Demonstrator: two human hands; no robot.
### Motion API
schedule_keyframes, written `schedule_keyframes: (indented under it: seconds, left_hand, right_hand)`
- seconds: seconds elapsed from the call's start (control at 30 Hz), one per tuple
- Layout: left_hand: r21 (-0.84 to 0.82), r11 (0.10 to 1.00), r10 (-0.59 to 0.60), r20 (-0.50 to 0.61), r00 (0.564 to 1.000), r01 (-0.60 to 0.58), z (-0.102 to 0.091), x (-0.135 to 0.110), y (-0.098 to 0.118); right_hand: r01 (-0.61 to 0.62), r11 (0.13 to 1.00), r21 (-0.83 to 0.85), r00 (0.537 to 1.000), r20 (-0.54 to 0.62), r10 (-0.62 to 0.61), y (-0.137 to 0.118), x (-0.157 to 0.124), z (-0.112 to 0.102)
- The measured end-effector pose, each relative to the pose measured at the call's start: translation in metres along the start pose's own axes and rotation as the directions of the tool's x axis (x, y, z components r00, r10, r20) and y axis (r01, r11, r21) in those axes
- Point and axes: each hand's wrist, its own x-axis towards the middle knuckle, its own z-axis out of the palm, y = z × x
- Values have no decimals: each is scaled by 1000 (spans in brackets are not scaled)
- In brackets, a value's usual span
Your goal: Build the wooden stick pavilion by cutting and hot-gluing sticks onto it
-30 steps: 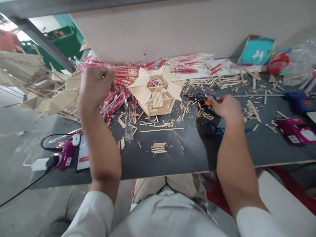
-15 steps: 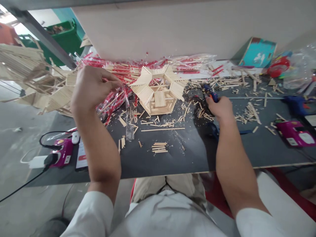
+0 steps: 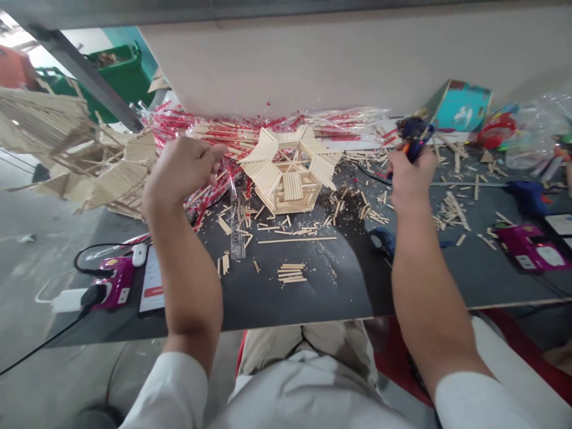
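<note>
From our head camera we are looking down at a dark, matte tabletop (image 3: 322,295) strewn with pale wood splinters. Our right hand (image 3: 411,179) is clenching a blue-and-orange hand tool (image 3: 413,137), raising it above the far edge of the tabletop, though we cannot tell its exact kind. Our left hand (image 3: 181,173) is hovering half-open, its fingers loosely curled and apparently holding nothing, just beside a glossy heap of red-marked sticks in clear plastic wrap (image 3: 214,143).

Between our hands, a hexagonal model of flat wooden sticks (image 3: 290,185) is sitting on the tabletop at the far side, its ribbed, star-like panels fanning out around a latticed center. A larger, jagged stick structure (image 3: 84,149) is jutting in from the far left, beyond the tabletop's edge. A clear ruler (image 3: 238,235) is lying near the model, and a small bundle of sticks (image 3: 291,273) is resting closer to us. A blue glue gun (image 3: 529,196) and a magenta device (image 3: 531,247) are sitting on the right, while a matching magenta device (image 3: 114,280) and a phone (image 3: 152,280) are lying at the near left.
</note>
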Motion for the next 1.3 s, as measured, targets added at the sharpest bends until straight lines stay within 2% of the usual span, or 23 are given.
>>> schedule_keyframes:
  seconds: [0.1,0.23,0.33,0.43,0.57,0.8,0.97,1.03,1.13,1.3]
  left_hand:
    - [-5,999,-48,43,998,48,2,4,-6]
    - [51,991,-129,158,979,123,-1,7,-12]
    - [212,972,-142,179,974,103,-2,7,-14]
    - [241,971,-58,226,972,2,-1,9,-17]
    - [152,982,77,226,971,-113,3,9,-17]
    - [154,928,315,157,936,-339,8,-3,20]
    - [65,866,489,99,867,-496,27,-9,50]
    - [44,832,542,147,827,-553,40,-9,60]
    - [52,796,577,232,783,-603,58,-10,70]
    - [169,794,525,293,799,-584,77,-7,77]
  right_hand:
    - [99,982,159,979,-192,-68,-22,19,14]
    - [357,930,84,923,-184,-338,-40,35,29]
    - [423,905,-40,903,-71,-425,-47,32,28]
    - [452,876,-170,890,21,-455,-57,21,19]
    - [484,845,-226,872,46,-487,-72,11,9]
    - [540,790,-290,840,125,-528,-82,3,13]
    - [573,767,-290,819,172,-547,-80,1,19]
    - [572,769,-284,820,182,-543,-80,0,20]
    - [559,790,-252,828,206,-521,-80,1,19]
    - [551,796,-251,833,218,-508,-80,2,19]
